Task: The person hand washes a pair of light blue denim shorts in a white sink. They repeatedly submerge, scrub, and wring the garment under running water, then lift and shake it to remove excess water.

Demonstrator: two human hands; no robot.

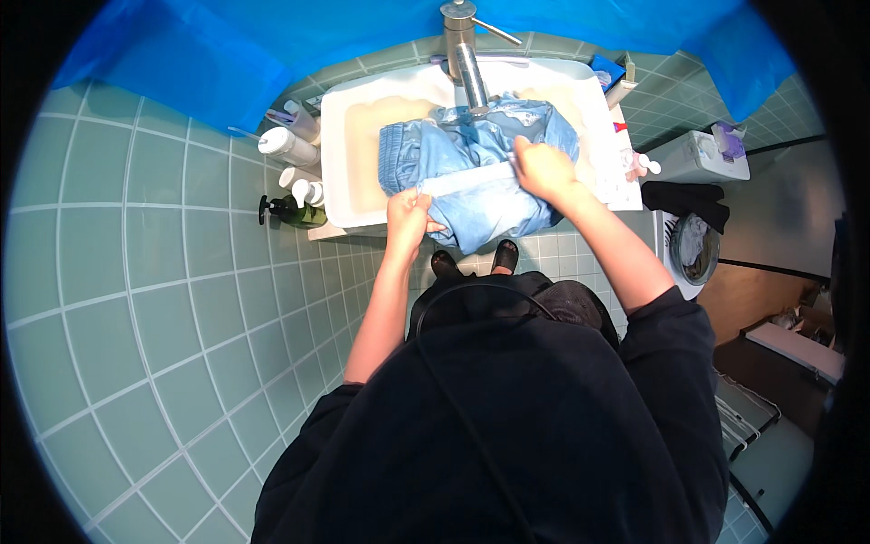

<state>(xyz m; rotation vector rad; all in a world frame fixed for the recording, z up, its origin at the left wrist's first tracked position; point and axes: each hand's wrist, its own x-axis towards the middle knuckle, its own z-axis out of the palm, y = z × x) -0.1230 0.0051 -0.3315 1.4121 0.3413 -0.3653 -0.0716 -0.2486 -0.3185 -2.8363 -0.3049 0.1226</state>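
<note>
A wet light-blue garment [469, 149] with a gathered elastic band lies partly in the white washbasin [332, 143] and hangs over its front rim. My left hand [409, 219] pinches a pale strip of the cloth at its left end, by the basin's front edge. Farther right, my right hand [542, 168] grips the same strip, so it is stretched between both hands. Cloudy, yellowish water surrounds the garment. Above it stands a metal faucet [469, 68], its spout tip close to the cloth. Whether water is running is hard to tell.
Left of the basin stand several bottles, including a green pump bottle [296, 211] and a white lidded container [289, 146]. A pink bottle [639, 164] is on the right ledge. Blue sheeting [340, 27] hangs behind. A front-loading washing machine [669, 258] stands at right, dark cloth [686, 200] on top.
</note>
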